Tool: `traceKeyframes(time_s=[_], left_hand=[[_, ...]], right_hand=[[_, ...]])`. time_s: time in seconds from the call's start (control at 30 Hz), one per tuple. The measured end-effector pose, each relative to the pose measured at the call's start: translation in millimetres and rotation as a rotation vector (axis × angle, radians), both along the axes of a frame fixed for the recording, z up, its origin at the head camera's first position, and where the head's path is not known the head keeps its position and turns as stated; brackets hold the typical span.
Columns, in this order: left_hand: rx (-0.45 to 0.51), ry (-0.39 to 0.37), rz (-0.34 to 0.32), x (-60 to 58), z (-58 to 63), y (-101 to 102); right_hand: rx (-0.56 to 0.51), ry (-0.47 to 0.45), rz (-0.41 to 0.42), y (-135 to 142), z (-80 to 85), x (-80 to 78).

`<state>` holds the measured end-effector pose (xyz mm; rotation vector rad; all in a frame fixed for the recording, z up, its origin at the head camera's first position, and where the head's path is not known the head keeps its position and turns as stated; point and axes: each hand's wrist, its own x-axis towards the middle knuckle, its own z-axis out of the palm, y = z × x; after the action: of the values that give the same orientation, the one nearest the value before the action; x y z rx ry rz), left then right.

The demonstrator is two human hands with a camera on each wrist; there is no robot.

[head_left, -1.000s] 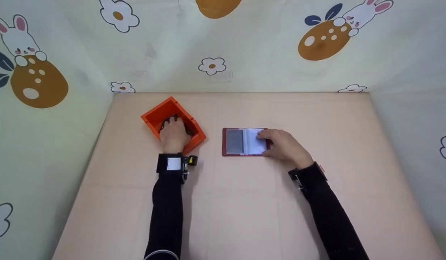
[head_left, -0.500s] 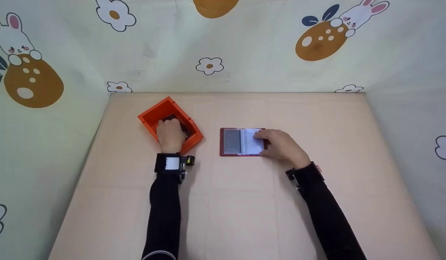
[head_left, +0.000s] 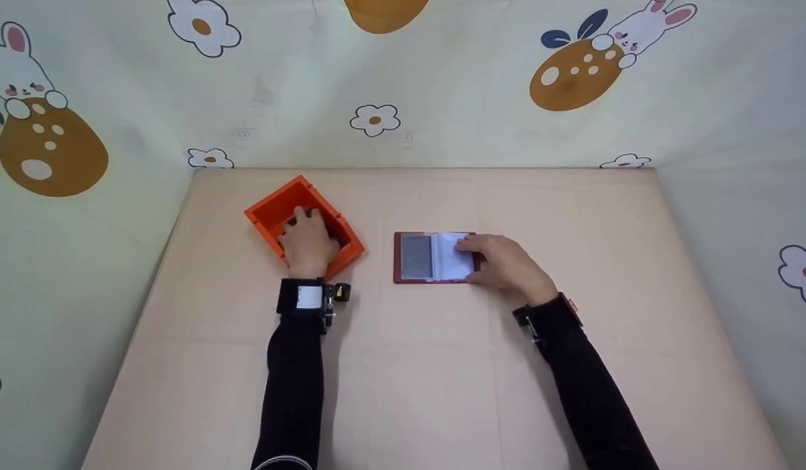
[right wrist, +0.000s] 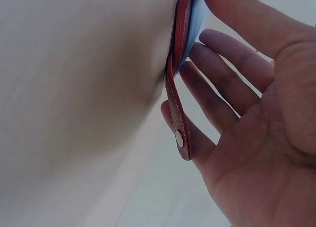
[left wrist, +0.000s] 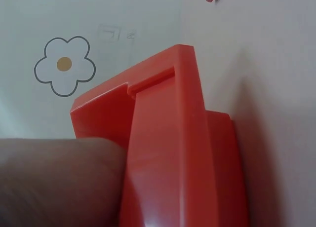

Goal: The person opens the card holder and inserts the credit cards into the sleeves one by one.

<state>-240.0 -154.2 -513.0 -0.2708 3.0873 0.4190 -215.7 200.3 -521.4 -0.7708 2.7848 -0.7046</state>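
Note:
My left hand reaches down into an orange box, its fingers among dark items partly hidden beneath it; whether it holds one, I cannot tell. In the left wrist view, a finger lies inside the box wall. My right hand holds the right side of an open reddish-brown card holder lying on the table, with fingers on its clear plastic sleeves and thumb at the near edge. In the right wrist view, a strap with a metal snap hangs beside the little finger.
The box stands turned at an angle, left of the card holder, on a beige-covered table. Behind and at both sides rise pale cloth walls printed with rabbits and flowers.
My left hand's fingers shift among the dark items in the box, drawing in and then spreading again. The right hand stays on the card holder. The whole head view drifts slightly left.

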Motion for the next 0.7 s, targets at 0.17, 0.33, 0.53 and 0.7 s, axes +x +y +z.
traceKeyframes(time_s=[0.17, 0.33, 0.53, 0.7], left_hand=[[-0.068, -0.009, 0.060, 0.0, 0.8, -3.5], [-0.089, 0.037, 0.060, -2.5, 2.7, -4.2], [0.034, 0.135, -0.028, -2.6, 2.7, -4.7], [0.168, 0.150, -0.019, -0.6, 1.1, -6.7]], right_hand=[[0.010, 0.014, 0.015, -2.0, -0.5, -0.2], [0.009, 0.025, 0.014, -2.3, 1.4, -2.0], [0.000, 0.022, 0.022, -1.6, 1.3, -3.9], [0.006, 0.006, 0.013, 0.1, 0.4, -2.5]])
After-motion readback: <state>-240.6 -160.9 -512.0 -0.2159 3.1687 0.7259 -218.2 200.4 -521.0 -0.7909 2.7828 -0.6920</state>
